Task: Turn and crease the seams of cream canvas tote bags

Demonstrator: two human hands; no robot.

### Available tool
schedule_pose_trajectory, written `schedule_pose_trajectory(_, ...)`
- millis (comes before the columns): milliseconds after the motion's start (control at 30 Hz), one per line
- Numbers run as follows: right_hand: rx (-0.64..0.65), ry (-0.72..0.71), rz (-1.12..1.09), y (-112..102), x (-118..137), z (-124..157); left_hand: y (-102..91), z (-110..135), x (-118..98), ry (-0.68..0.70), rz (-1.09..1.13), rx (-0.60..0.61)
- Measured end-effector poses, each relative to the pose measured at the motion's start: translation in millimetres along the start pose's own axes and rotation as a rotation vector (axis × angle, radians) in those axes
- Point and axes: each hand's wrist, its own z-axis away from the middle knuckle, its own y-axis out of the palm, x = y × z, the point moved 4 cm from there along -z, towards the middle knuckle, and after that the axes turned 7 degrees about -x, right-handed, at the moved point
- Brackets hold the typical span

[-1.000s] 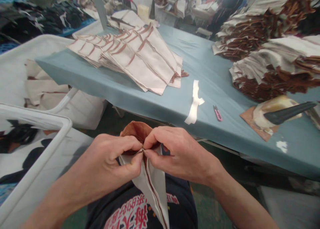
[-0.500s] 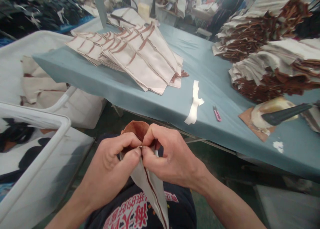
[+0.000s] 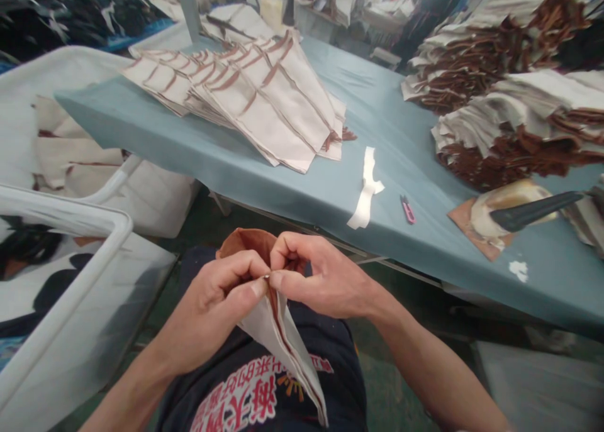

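Observation:
A cream piece of material with a brown side (image 3: 289, 344) hangs below my hands, its two edges brought together along a long seam. My left hand (image 3: 219, 300) pinches the top of that seam between thumb and forefinger. Right beside it, my right hand (image 3: 325, 275) also pinches the edge, and the two sets of fingertips nearly touch. Above the fingers, the brown side (image 3: 245, 243) bulges out in a curve. What lies exactly between the fingertips is too small to make out. The lower end of the piece rests over a dark printed apron (image 3: 245, 394).
On the blue table (image 3: 340, 193) lie a fanned stack of cream pieces (image 3: 264, 105), a white paper strip (image 3: 365, 190), pink thread snips (image 3: 408, 210) and a glue pot with a brush (image 3: 509, 212). Brown-and-cream piles (image 3: 514, 124) stand right; white bins (image 3: 127, 231) stand left.
The lower end of the hanging piece has swung slightly to the right, and its folded edges show more. My right hand has shifted slightly; both hands keep pinching at the same spot.

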Motion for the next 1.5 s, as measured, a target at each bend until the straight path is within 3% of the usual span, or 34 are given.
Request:
schedule_pose_trajectory(233,0.145,-0.177,-0.055,-11,-6,6,1.0,0,-9,0.057,-0.087,0.073)
schedule_pose_trajectory(500,0.068,-0.325,0.022,-15,-3,16,7.3,-2,-14,0.118,-0.181,0.049)
schedule_pose_trajectory(800,0.091,-0.295,-0.095,-9,-9,15,18.7,8,6,-0.052,0.078,-0.091)
schedule_pose_trajectory(1067,0.067,-0.255,-0.158,-5,-10,16,29.8,8,16,-0.146,0.174,-0.151)
schedule_pose_trajectory(1367,0.027,-0.253,-0.117,-16,-15,17,17.7,6,24,-0.259,0.109,0.091)
schedule_pose_trajectory(1500,0.02,-0.277,-0.075,-21,-15,15,8.7,-7,7,-0.126,-0.084,0.175)
